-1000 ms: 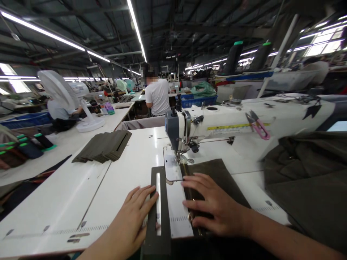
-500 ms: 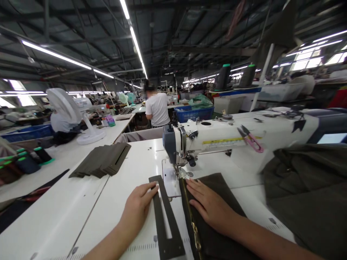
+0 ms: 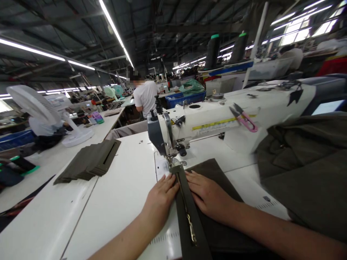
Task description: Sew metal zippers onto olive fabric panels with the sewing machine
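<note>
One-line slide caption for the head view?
Left hand and right hand press beside a slotted olive strip over a zipper at the sewing machine foot.

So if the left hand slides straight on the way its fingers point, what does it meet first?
The left hand lies flat, fingertips at the strip's left edge, pointing up-right. Straight on, it would likely meet the presser foot first, though depth is unclear.

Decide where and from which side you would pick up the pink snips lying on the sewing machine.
Grip the snips by the pink handle, coming from above on the right. They lie flat on the machine with the bare blades pointing left and away, so fingers should stay clear of the points.
</note>
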A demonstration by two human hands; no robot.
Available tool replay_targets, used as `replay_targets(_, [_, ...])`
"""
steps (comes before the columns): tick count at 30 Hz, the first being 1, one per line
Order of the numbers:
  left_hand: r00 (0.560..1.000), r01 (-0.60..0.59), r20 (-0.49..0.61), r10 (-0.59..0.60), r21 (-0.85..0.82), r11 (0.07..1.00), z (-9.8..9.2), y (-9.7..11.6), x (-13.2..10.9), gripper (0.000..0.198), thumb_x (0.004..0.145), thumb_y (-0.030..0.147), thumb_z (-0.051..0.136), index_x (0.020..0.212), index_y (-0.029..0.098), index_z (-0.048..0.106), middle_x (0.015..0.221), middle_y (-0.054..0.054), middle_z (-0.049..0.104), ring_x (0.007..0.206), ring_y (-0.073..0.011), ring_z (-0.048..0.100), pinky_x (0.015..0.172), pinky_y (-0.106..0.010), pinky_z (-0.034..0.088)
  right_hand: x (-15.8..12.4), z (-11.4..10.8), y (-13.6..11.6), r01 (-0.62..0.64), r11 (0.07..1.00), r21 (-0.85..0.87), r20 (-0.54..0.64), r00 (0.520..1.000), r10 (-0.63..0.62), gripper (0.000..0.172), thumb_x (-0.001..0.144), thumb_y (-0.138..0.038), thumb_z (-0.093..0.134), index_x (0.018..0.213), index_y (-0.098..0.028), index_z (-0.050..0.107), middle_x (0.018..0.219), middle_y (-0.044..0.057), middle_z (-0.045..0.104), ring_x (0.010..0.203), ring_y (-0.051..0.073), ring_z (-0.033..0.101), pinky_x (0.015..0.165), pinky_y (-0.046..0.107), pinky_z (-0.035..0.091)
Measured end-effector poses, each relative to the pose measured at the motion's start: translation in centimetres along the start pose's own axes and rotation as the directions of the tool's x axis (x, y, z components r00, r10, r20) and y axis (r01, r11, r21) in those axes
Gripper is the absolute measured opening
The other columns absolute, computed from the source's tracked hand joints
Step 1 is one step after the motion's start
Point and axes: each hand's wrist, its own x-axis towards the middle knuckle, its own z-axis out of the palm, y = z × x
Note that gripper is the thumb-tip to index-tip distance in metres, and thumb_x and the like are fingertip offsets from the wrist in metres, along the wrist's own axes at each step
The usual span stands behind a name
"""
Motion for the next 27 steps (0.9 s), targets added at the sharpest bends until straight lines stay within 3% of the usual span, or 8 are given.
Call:
replay_targets(8, [0.996, 0.016, 0.087, -0.014, -0.015, 1.0, -0.7, 0.0, 0.5, 0.031, 0.089, 0.01, 0.03, 0.102, 0.011, 0.058, 0.119, -0.016, 0.056, 0.112, -0.0238, 0.052, 0.093, -0.045, 0.046, 0.1, 0.3, -0.1, -0.04, 0.997, -0.067, -0.018, 0.999, 0.039, 0.041, 0.086, -0.015, 0.039, 0.125, -0.006, 0.044, 0.124, 0.016, 0.05, 0.116, 0.023, 0.044, 0.1, 0.042, 0.035])
replay_targets(12, [0.989, 0.032, 0.141, -0.033, 0.011, 0.999, -0.6, -0.2, 0.5, 0.028, 0.09, 0.013, 0.033, 0.102, 0.011, 0.058, 0.12, -0.016, 0.056, 0.114, -0.0234, 0.05, 0.094, -0.041, 0.045, 0.4, 0.6, -0.5, -0.105, 0.987, -0.119, 0.0, 0.994, 0.106, 0.045, 0.087, -0.02, 0.041, 0.132, -0.015, 0.037, 0.125, 0.013, 0.049, 0.113, 0.026, 0.044, 0.095, 0.045, 0.037])
replay_targets(16, [0.992, -0.019, 0.128, 0.013, 0.05, 0.999, -0.1, -1.0, -0.1, 0.031, 0.089, 0.014, 0.034, 0.115, 0.011, 0.051, 0.118, -0.016, 0.057, 0.111, -0.0231, 0.052, 0.091, -0.037, 0.048, 0.5, 0.4, -0.6, -0.137, 0.986, -0.09, 0.004, 0.99, 0.138, 0.044, 0.089, -0.027, 0.042, 0.132, -0.022, 0.037, 0.125, 0.012, 0.047, 0.113, 0.026, 0.042, 0.094, 0.045, 0.034])
replay_targets(27, [0.981, -0.071, 0.183, 0.057, 0.071, 0.995, -0.6, -1.8, 0.2, 0.039, 0.086, 0.017, 0.038, 0.124, 0.018, 0.044, 0.118, -0.012, 0.057, 0.103, -0.0245, 0.057, 0.084, -0.035, 0.05, 0.6, 0.3, -0.2, -0.169, 0.986, 0.012, -0.034, 0.985, 0.169, 0.042, 0.089, -0.028, 0.041, 0.13, -0.019, 0.037, 0.12, 0.011, 0.049, 0.111, 0.026, 0.041, 0.094, 0.044, 0.031])
